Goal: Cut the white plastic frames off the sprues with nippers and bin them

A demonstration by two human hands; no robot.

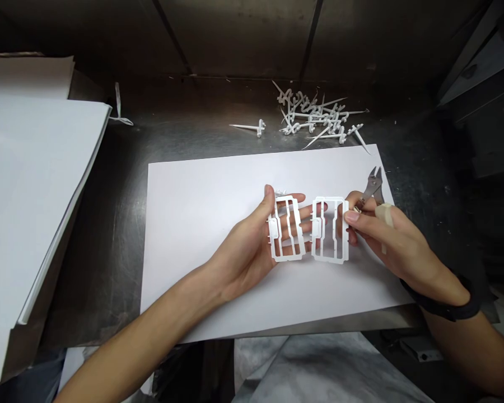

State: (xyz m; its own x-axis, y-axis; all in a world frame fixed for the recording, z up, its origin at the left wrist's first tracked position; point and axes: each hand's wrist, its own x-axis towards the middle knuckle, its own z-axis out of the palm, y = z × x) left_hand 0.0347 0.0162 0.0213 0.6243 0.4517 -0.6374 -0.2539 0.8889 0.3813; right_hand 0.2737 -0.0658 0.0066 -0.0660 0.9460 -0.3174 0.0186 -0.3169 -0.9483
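A white plastic frame [289, 229] with cut-out windows lies against the palm of my left hand [246, 246], thumb at its left edge and fingers stretched behind it. Just right of it, my right hand [386, 235] pinches a second, similar white plastic frame [345, 254] between thumb and fingers. That same hand also holds side cutters [374, 182], their jaws apart and pointing away, with a pale handle showing by the palm. Some small white bits show at the top of the left frame, too small to make out.
Below my hands, a white sheet [185, 224] covers part of the dark metal table [109, 196]. Behind it lies a pile of white plastic sprue pieces [315, 117], with a single sprue piece [250, 127] to its left. A carton with white sheets [37, 168] stands at left.
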